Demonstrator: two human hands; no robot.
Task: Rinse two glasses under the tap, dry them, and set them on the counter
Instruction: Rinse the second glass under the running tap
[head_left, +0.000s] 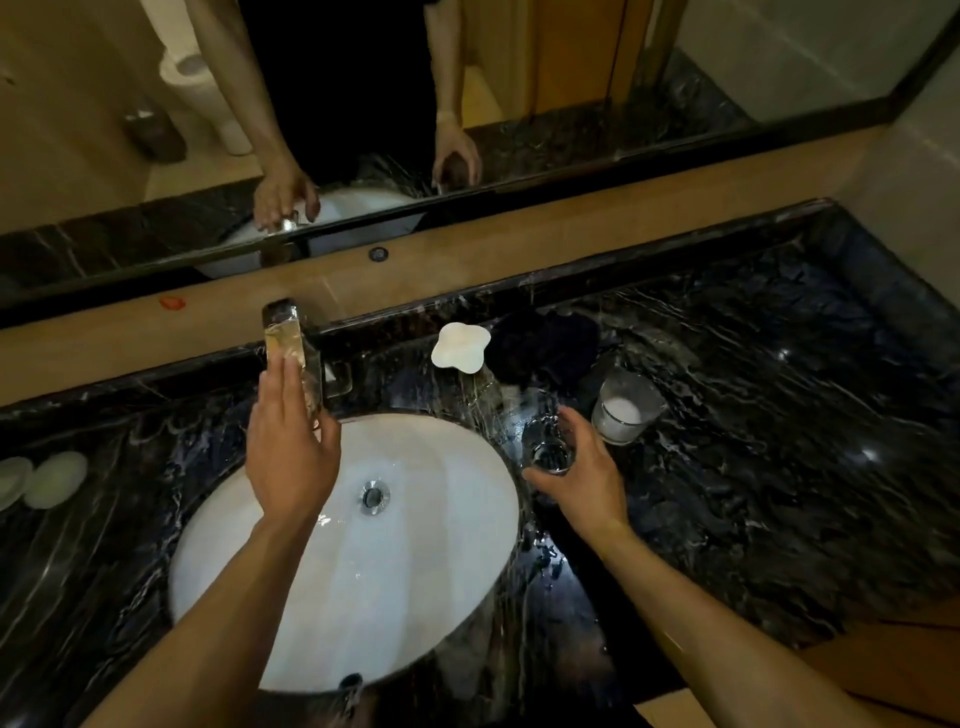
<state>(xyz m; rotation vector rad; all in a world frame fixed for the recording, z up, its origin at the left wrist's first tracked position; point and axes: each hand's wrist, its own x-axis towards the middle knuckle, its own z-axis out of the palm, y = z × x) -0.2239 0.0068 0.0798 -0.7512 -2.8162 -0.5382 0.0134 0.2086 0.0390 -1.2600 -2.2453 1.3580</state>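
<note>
My left hand (291, 452) lies flat on the chrome tap (284, 332) behind the white oval sink (426, 582), fingers stretched over its lever. My right hand (582, 473) curls around a small clear glass (550, 449) that stands on the dark marble counter (753, 415) just right of the sink. A second glass (623, 408), wider and with something white inside, stands a little further right and back. I see no water stream from the tap.
A white flower-shaped dish (460, 346) and a dark crumpled cloth (545, 348) lie behind the glasses. Two pale round pads (54, 478) sit at the far left of the counter. A mirror (363, 104) runs along the back wall.
</note>
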